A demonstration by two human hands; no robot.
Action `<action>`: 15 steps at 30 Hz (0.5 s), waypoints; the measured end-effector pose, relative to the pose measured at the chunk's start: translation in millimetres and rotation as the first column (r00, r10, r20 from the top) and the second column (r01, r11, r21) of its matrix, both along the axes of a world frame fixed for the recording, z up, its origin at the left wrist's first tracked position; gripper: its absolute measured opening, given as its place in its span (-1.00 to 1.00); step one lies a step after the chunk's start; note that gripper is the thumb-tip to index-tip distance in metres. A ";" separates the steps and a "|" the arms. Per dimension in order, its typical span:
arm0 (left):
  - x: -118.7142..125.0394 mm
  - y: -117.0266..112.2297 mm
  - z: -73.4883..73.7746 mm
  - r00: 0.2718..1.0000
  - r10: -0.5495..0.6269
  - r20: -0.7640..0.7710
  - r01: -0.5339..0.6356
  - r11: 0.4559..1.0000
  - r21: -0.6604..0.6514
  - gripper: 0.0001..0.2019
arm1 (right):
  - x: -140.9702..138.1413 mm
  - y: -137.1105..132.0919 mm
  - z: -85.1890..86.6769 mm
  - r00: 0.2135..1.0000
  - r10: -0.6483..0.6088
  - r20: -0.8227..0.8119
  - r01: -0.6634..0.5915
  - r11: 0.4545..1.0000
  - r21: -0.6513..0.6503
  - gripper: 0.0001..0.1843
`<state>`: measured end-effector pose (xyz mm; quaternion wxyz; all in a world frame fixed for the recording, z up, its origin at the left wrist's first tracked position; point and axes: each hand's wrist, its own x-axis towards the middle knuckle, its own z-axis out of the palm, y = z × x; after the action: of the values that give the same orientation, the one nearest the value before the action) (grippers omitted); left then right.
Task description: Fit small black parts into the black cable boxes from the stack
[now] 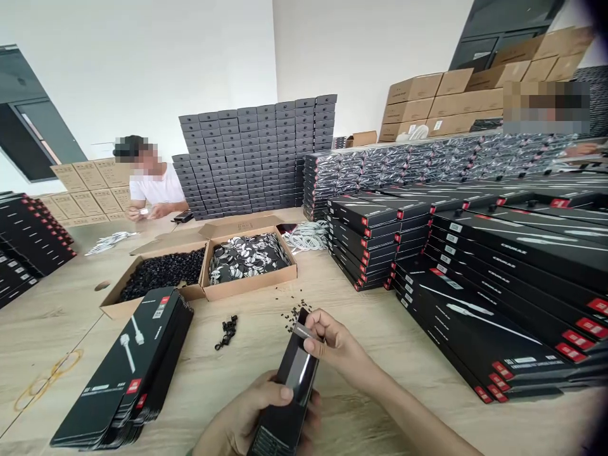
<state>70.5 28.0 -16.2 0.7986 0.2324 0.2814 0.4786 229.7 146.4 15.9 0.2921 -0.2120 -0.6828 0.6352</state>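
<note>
A long black cardboard box (291,380) with a shiny dark panel is held tilted above the table at the lower middle. My left hand (259,405) wraps round its lower part, thumb lying on the face. At the far end my right hand (330,345) pinches the top edge between thumb and fingers. Many tiny black bits (292,316) lie scattered just beyond that end. To the left is a small heap of black rings (228,332). A stack of flat black cartons (128,367) printed with white cables lies left of my left hand.
Behind stand an open carton of small black parts (164,275) and another of black-and-white discs (249,256). Stacked black boxes (479,304) fill the right side. White cables (306,236) lie farther back. A co-worker (159,187) sits at the far left; another is partly visible at right.
</note>
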 end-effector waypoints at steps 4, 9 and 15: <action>4.8 2.4 11.7 0.977 0.073 -0.203 -0.079 0.997 -0.021 -0.52 | -5.8 -1.4 -7.9 0.985 -0.170 0.010 0.170 0.984 -0.057 -0.61; 13.2 7.2 16.3 0.912 0.319 -0.259 -0.346 0.936 -0.064 -0.51 | -13.0 -3.4 -20.4 0.883 -0.466 -0.052 0.469 0.882 0.051 -0.37; 7.4 12.6 11.6 0.721 0.620 -0.311 -0.664 0.746 -0.052 -0.54 | -12.4 -21.2 -19.6 0.972 0.084 0.219 -0.069 0.995 -0.073 -0.55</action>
<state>77.8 40.6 -4.6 0.5515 0.1191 0.4894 0.6649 217.3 125.2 -3.7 0.1823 -0.2645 -0.6979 0.6402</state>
